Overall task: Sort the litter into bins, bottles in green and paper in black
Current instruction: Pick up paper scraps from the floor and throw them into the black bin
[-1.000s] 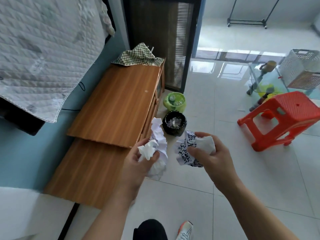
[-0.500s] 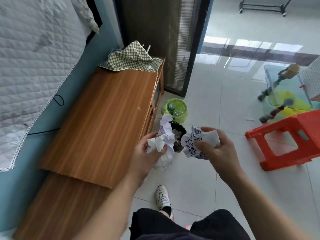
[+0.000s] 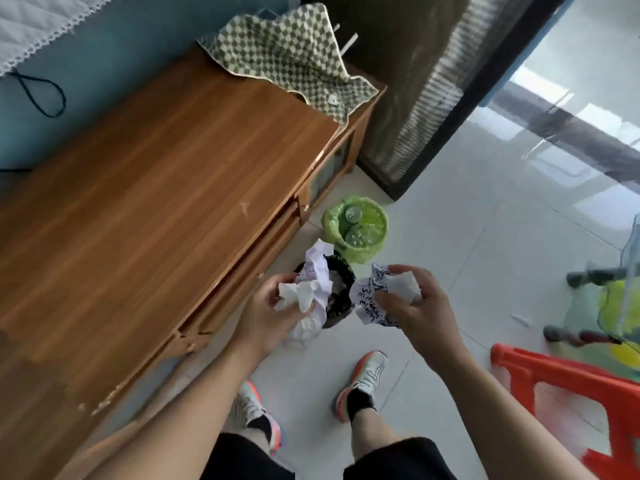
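Nearest the camera: black shorts, two legs, white-and-orange sneakers [image 3: 363, 382] planted on pale floor tile [image 3: 485, 265]. Both forearms reach forward over the floor. Left hand [image 3: 266, 313] curls around a wad of plain white crumpled paper [image 3: 310, 292], thumb on top, part of the wad hanging below the palm. Right hand [image 3: 419, 306] pinches a second crumpled paper with black scribbles [image 3: 375, 297] between thumb and fingers. Both wads sit over or just in front of the black bin [image 3: 341, 292], which is mostly hidden behind them; only its dark rim and right wall show, some paper visible inside. Green bin [image 3: 360, 230] stands just behind the black one, nearly touching it, lined with a green bag, clear plastic bottles [image 3: 356, 225] inside. Both bins sit close to the front edge of the long wooden cabinet [image 3: 166, 174] on the left, whose edge runs diagonally from near-left to far-right; narrow strip of tile between cabinet front and feet. Red plastic stool [image 3: 568, 386] at lower right, near the right arm, blurred. Open tile between stool and bins. Beyond the stool a glass-topped table [image 3: 630, 271], things under it unclear. Far end of the cabinet carries a green checked cloth [image 3: 294, 57] draped over its corner. Dark door frame [image 3: 450, 81] behind, glossy floor past it; teal wall [image 3: 121, 39] and a black cable loop at far left.
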